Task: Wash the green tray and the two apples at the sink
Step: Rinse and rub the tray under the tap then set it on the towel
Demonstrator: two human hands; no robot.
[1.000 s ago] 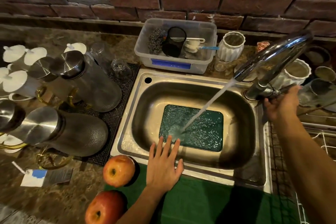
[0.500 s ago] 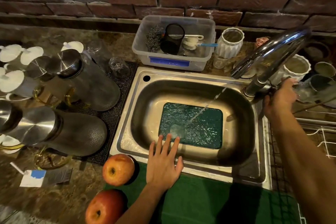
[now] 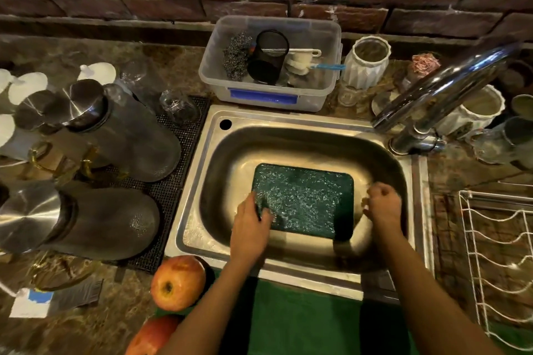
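Note:
The green tray (image 3: pixel 305 199) lies flat on the bottom of the steel sink (image 3: pixel 288 141), wet and speckled with water. My left hand (image 3: pixel 251 222) grips the tray's near-left corner, thumb on its top. My right hand (image 3: pixel 382 206) is curled at the tray's right edge; whether it holds the edge cannot be made out. Two red-yellow apples sit on the counter left of the sink's front: one apple (image 3: pixel 177 282) further back, the other apple (image 3: pixel 153 336) at the frame's bottom, partly behind my left forearm.
The chrome faucet (image 3: pixel 441 92) arches over the sink's right rim, no water running. A clear plastic tub (image 3: pixel 271 66) of scrubbers stands behind the sink. Glass jugs with steel lids (image 3: pixel 95 135) lie on a black mat at left. A white wire rack (image 3: pixel 499 262) sits at right.
The water stream has stopped. My right hand left the faucet handle and came down to the tray's right edge. My left hand moved from the sink's front rim onto the tray's corner.

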